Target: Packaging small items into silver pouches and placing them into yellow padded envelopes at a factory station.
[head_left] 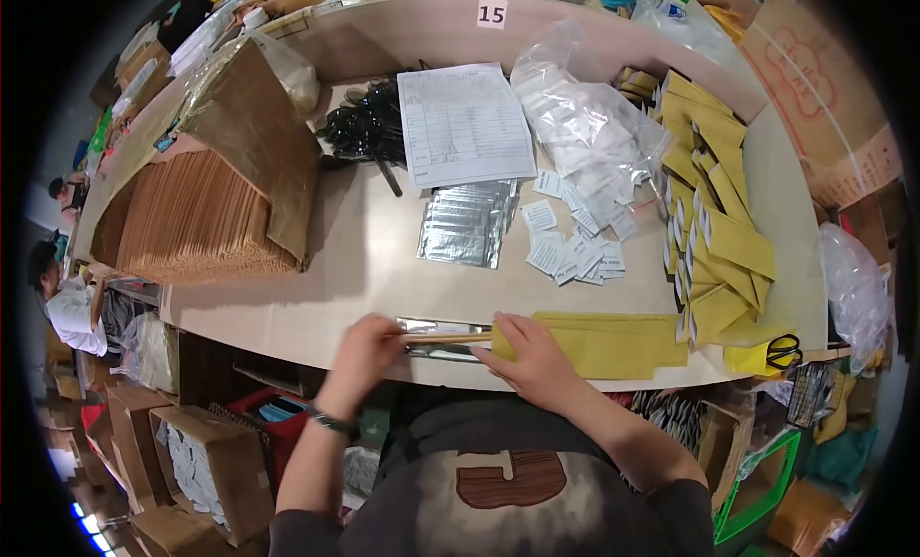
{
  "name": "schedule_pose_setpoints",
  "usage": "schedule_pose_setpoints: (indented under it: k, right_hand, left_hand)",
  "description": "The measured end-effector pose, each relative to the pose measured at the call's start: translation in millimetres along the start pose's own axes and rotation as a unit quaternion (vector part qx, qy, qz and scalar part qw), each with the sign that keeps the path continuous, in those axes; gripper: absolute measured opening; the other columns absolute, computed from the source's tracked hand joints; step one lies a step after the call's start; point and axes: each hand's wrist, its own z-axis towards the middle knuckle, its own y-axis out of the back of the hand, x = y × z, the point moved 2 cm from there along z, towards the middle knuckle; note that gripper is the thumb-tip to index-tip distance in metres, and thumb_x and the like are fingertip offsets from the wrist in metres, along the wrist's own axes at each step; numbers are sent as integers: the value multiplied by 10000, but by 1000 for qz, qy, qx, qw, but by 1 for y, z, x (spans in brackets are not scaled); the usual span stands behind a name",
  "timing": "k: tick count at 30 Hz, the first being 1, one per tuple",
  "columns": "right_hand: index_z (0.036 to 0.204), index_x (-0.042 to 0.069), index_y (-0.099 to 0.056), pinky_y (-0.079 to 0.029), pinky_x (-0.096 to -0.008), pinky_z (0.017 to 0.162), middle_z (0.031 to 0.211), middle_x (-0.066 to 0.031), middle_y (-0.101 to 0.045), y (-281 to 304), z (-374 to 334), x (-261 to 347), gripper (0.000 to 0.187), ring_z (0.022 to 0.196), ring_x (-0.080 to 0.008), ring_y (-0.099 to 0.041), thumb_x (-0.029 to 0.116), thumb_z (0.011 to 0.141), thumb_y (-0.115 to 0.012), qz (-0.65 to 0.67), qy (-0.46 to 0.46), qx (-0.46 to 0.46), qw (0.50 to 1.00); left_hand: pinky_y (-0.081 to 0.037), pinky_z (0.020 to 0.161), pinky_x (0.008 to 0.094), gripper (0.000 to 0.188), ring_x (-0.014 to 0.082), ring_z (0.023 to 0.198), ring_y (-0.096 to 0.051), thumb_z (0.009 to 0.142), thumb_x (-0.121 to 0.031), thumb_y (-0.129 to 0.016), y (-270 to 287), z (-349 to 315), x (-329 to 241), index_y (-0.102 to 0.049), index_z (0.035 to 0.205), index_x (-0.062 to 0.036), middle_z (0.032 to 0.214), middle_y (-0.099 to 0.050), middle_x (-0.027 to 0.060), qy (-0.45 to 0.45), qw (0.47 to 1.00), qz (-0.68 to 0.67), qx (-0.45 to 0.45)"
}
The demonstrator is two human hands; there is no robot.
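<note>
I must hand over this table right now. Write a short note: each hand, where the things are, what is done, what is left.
Left hand: holds wooden chopsticks over a silver packet at the table edge.
Right hand: presses the open end of a long yellow sleeve.
Supplies: silver packets, small white sachets, brown sticks stack.
Done: filled yellow sleeves pile on the right.
Left: the chopsticks are not yet inside the sleeve.

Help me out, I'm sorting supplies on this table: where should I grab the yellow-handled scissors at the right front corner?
Take the scissors by the handle loops, which are their only exposed part and face the table's right edge. Come in from the right or from above; their blades seem tucked among the yellow sleeves to the left, so pull them out rightward, probably without disturbing the pile.
</note>
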Motion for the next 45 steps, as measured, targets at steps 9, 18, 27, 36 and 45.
schedule_pose_setpoints:
  k: [9,18,27,36,45]
  right_hand:
    - [1087,14,-607,-441,-508,993,1324,-267,-535,5,9,6,499,1200,-424,-529,252,701,-814,-17,-63,-10,998]
    - [892,99,-602,-502,-435,693,950,-138,-590,31,29,15,176,802,-310,-603,177,763,-693,7,58,-17,998]
    - [908,38,-669,-405,-524,1042,1327,-244,-530,171,-42,-98,315,1228,-440,-481,259,728,-803,-86,-164,26,982]
    - [794,26,-599,-516,-466,761,1015,-199,-653,64,-24,-27,411,942,-379,-634,421,866,-687,-76,-186,45,979]
    - [783,53,-623,-507,-499,648,706,-164,-657,36,-13,-47,243,710,-381,-656,285,855,-635,45,-430,99,896]
  left_hand:
    - [-510,867,417,369,347,996,-627,813,-114,-736,-76,15,-61,-600,1141,-16,1083,-637,176,-83,994,-76,-1]
    - [-484,855,445,630,318,952,-598,672,-332,-837,-40,15,-46,-576,1172,-53,986,-593,127,-317,916,244,14]
    - [-518,826,311,520,135,926,-630,763,-164,-767,-59,8,-39,-583,1230,-29,998,-660,58,0,964,-117,239]
    - [-509,763,396,424,305,871,-624,745,-143,-726,-82,10,-71,-565,1113,-8,917,-609,169,-36,978,-104,175]
    - [-515,766,440,716,371,910,-618,676,-226,-847,-29,-2,-49,-533,1300,-72,987,-608,147,-148,976,140,82]
